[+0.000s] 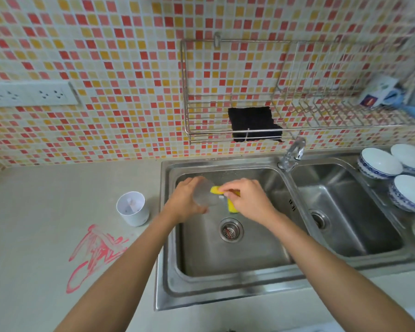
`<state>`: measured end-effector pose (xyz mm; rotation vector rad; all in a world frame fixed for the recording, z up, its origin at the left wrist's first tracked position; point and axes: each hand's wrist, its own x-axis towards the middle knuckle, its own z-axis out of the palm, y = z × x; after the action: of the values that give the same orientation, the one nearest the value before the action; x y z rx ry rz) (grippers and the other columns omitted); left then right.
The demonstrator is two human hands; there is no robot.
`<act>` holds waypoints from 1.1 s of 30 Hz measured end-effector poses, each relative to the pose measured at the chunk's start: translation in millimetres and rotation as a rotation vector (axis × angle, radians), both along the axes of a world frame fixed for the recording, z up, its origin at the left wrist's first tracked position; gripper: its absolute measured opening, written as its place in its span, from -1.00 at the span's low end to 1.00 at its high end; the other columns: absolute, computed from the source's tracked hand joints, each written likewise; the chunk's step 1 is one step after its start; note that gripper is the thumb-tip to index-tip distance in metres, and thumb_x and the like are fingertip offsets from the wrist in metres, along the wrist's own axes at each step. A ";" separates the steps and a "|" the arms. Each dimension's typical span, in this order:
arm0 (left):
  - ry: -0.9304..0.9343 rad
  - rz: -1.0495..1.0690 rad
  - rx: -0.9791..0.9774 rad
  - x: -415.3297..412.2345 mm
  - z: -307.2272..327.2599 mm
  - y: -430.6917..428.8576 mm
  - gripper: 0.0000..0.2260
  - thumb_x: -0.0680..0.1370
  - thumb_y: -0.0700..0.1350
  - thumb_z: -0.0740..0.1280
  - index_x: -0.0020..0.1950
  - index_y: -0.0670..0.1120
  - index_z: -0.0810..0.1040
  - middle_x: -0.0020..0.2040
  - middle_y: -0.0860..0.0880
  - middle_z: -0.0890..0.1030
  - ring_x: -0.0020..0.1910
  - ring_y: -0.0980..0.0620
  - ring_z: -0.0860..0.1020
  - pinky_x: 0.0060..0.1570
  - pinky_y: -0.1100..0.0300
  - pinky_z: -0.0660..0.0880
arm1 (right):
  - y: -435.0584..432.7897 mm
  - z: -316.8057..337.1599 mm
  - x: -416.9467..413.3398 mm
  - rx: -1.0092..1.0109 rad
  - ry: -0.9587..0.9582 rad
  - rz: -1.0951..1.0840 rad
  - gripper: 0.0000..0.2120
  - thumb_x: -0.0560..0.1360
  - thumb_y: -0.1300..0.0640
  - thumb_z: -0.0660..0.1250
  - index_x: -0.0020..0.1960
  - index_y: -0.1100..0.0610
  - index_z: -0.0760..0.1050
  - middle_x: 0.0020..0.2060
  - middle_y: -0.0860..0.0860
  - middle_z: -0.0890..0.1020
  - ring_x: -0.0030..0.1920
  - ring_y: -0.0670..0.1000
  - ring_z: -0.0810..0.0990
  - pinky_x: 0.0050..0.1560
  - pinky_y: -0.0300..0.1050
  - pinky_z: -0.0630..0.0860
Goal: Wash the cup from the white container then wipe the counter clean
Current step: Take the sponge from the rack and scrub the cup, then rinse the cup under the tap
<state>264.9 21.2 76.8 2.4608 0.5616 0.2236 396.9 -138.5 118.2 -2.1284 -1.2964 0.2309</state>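
1. Nearest you, on the pale grey bench (34, 295) left of the sink: a red scribbled smear (94, 250), unwiped.
2. Both bare forearms reach out over the left basin of the stainless-steel double sink (168, 295). The round drain strainer (231, 230) sits in the basin floor, on the near side of your hands.
3. Your left hand (185, 200): fingers curled round the clear glass cup (205, 197), held tilted above the basin. The cup is blurred.
4. Your right hand (247, 200): fingers pinch the yellow sponge (232, 206), which touches the cup's right end.
5. The white cylindrical container (133, 208) stands upright on the bench, just beside the sink's left rim, beyond the smear. Its contents are unclear.
6. The chrome tap (293, 152) stands at the back between the basins; whether water is flowing cannot be told.
7. Blue-and-white bowls (378, 164) cluster right of the sink.
8. Farthest, on the mosaic wall: a wire rack (225, 133) with a black cloth (253, 124) hung on it, and a white socket strip (29, 93) to the left.
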 end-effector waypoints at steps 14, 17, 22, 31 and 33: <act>-0.094 0.047 -0.109 7.7 10.8 32.4 -0.21 0.29 0.04 0.59 0.44 0.03 0.31 0.36 0.01 0.44 0.31 0.00 0.39 0.29 0.10 0.41 | 161.7 97.3 70.5 0.097 -0.028 -0.338 -0.81 0.53 0.27 0.29 0.05 0.11 0.64 0.09 0.02 0.63 0.05 0.02 0.59 0.02 -0.20 0.48; -0.099 0.072 -0.122 6.1 9.4 39.1 -0.22 0.27 0.08 0.59 0.41 0.10 0.32 0.34 0.06 0.47 0.28 0.02 0.43 0.26 0.05 0.47 | 174.6 82.6 75.2 -0.029 -0.052 -0.312 -0.84 0.51 0.27 0.34 -0.04 0.10 0.67 0.03 0.01 0.65 0.03 0.02 0.61 -0.01 -0.20 0.47; -0.078 0.094 -0.133 6.4 8.3 44.3 -0.23 0.25 0.10 0.58 0.39 0.12 0.32 0.32 0.06 0.47 0.27 0.02 0.44 0.23 0.01 0.50 | 177.1 79.2 79.6 -0.085 -0.008 -0.260 -0.86 0.50 0.20 0.36 -0.15 0.07 0.69 -0.08 -0.01 0.70 -0.04 -0.02 0.64 -0.03 -0.18 0.53; -0.046 0.115 -0.212 50.0 -9.7 9.5 -0.24 0.19 0.14 0.49 0.33 0.02 0.32 0.19 0.07 0.53 0.16 0.04 0.53 0.19 0.02 0.51 | 45.5 45.6 47.4 0.654 -0.223 -0.212 -0.81 0.54 0.21 0.31 0.10 0.20 0.63 0.02 0.03 0.66 0.06 -0.03 0.58 0.13 -0.25 0.46; -0.034 0.120 -0.241 68.1 -18.2 -6.0 -0.28 0.20 0.11 0.54 0.29 0.04 0.34 0.16 0.09 0.54 0.12 0.08 0.55 0.13 0.03 0.54 | -7.1 15.1 58.8 0.669 -0.225 -0.216 -0.82 0.55 0.22 0.28 0.05 0.23 0.64 -0.07 0.04 0.68 -0.03 -0.03 0.61 0.04 -0.21 0.51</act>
<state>333.0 15.2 58.6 2.1898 0.6814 0.2307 455.7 -145.6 133.3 -1.7128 -1.0506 -0.4833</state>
